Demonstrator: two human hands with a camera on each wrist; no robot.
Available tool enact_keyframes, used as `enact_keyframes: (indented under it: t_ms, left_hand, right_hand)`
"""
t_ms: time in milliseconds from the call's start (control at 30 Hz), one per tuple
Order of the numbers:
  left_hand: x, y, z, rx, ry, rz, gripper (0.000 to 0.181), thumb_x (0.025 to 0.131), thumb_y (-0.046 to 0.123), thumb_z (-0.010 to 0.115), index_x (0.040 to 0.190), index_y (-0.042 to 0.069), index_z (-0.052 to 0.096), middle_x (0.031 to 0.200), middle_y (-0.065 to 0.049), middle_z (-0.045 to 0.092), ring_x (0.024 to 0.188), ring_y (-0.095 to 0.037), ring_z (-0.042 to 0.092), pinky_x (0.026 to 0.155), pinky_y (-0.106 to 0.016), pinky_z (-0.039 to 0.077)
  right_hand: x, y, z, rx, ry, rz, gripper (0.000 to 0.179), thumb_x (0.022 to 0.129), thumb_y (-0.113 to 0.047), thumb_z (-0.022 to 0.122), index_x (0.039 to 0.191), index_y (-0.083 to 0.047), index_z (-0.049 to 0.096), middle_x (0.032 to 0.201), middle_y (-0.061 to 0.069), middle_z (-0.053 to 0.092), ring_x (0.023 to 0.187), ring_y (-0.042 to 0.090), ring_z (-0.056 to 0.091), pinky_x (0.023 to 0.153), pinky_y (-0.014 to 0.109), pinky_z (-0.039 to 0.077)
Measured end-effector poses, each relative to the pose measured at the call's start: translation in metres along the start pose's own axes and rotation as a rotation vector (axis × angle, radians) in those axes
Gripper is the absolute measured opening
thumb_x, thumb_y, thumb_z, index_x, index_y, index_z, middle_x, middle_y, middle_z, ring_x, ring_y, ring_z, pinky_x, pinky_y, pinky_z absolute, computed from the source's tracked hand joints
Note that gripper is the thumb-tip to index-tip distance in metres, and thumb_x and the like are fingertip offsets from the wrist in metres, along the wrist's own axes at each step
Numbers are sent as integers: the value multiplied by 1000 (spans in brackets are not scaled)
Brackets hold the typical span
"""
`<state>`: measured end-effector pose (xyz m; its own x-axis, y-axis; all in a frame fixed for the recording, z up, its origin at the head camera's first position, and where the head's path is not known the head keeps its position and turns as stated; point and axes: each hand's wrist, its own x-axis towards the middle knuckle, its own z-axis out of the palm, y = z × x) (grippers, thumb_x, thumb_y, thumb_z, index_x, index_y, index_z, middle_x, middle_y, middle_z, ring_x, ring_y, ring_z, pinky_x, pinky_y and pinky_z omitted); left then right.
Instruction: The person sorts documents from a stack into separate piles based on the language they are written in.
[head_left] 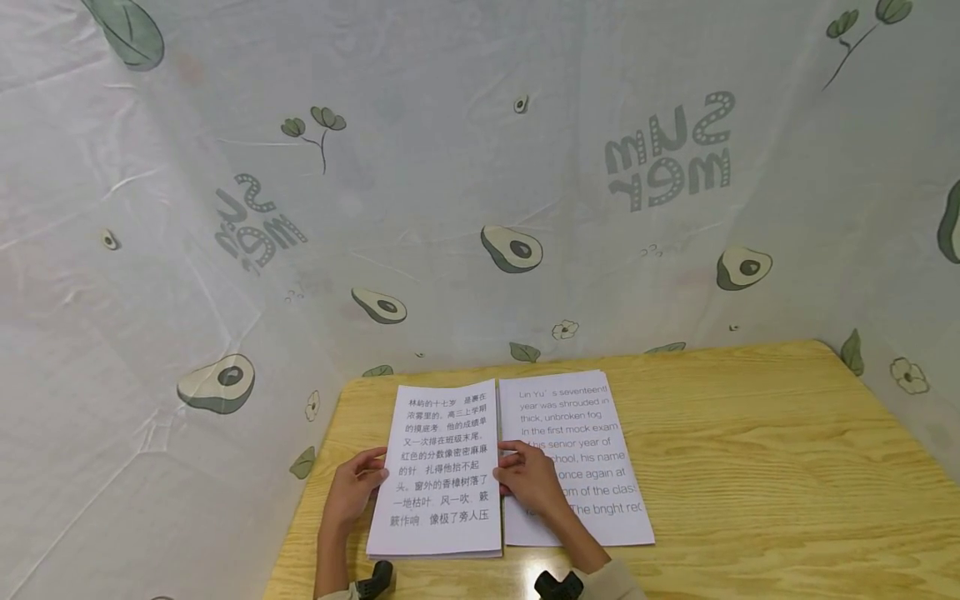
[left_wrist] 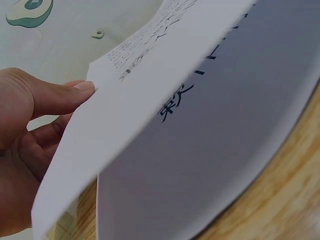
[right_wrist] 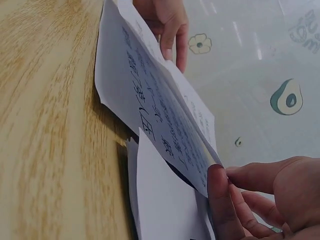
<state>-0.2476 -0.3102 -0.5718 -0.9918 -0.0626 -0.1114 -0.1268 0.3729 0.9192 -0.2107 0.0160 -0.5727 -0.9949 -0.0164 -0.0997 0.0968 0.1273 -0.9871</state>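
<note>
On the table [head_left: 750, 467], toward its left end, the left pile of paper [head_left: 438, 471] lies just beside the right pile of paper [head_left: 592, 458]. The left hand [head_left: 356, 487] is at the left edge of the left pile; the right hand [head_left: 528, 479] is at its right edge, partly over the right pile. Behind the table and along both its sides hangs the cloth [head_left: 450, 183]

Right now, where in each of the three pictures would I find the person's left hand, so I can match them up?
Head: the left hand is low, left of centre, at the left edge of the Chinese-printed page.
Left wrist: the left hand is at the left side, holding the page.
Right wrist: the left hand is at the top, near the middle.
Shared landmark: the avocado-printed backdrop.
</note>
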Motion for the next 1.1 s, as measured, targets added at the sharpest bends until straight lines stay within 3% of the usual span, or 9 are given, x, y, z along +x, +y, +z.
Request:
enact_keyframes:
  t_ms: [167,300,433,633,833,1100]
  left_hand:
    - [0,-3,1,-3,3,14,39,99,-8,66,137,-4,68,116,-23,67,89,-23,67,70,-24,58]
    - [-2,-4,-1,38,10,14,38,101,-3,67,138,-4,67,118,-23,68,90,-22,66,70,-24,58]
    - [-4,-2,-5,117,41,16,38,103,7,69,140,-2,67,117,-21,69,88,-21,67,67,-24,58]
    - [-8,4,-5,130,59,35,39,103,12,71,141,0,67,117,-19,69,86,-21,68,66,-24,58]
    - [-11,15,14,98,53,75,39,102,10,72,139,-1,68,112,-17,71,84,-18,68,66,-23,59]
    - [-11,28,55,28,-11,140,38,101,12,72,137,-2,69,108,-15,72,83,-17,67,66,-25,61]
  right_hand:
    - [1,4,2,-17,7,-4,47,91,-1,77,136,5,67,100,13,73,79,14,75,65,26,64]
    - [-2,5,0,-104,25,-49,42,92,-6,78,132,6,69,98,10,75,72,13,74,62,26,62]
    - [-6,2,-8,-210,86,-92,33,93,-11,79,123,3,74,91,6,76,62,13,70,58,25,57]
    - [-10,2,-22,-231,133,-77,27,94,-13,80,117,0,77,87,4,75,62,13,70,58,24,57]
    - [-14,8,-38,-239,141,-60,27,94,-13,80,118,-1,77,89,4,74,65,13,70,59,24,58]
    - [-20,14,-69,-272,179,-39,29,96,-11,78,122,1,76,93,6,75,67,13,70,60,23,56]
